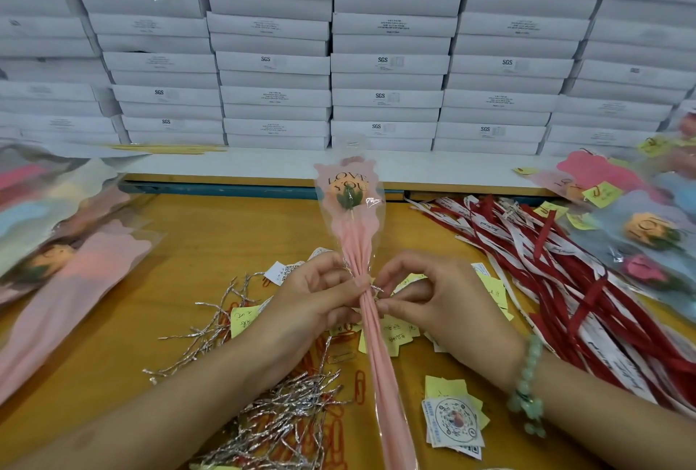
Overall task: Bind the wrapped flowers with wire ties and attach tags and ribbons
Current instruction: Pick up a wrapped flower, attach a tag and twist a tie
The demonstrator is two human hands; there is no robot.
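To the left of your hands a heap of wrapped flowers [56,243] lies flat, and I'd judge it is waiting to be bound. Under your left forearm sits the tangle of silver wire ties [271,420], with red paper clips [359,385] among them, close enough to pick from without reaching.

Your left hand [316,300] grips the pink wrapped flower [354,240] at its gathered neck, fingers curled round it. That keeps the pleats bunched and the bloom pointing away from you. Between your hands, at that neck, a wire tie [376,289] goes round the wrap. Your right hand [440,304] pinches its ends, seemingly to twist them; I can't tell how many turns are in it.

Beneath and beside your right hand lie yellow tags [444,386] and printed QR cards [454,422]. Further right the red and white ribbons [546,243] fan out, and past them lie tagged flowers [640,228]. So supply seems to sit on your left and finished work on your right. This flower shows no tag or ribbon yet.

The tabletop [211,243] is smooth and yellowish. Beyond your hands, stacked white boxes [388,63], some marked SGS, fill the whole back from left to right.
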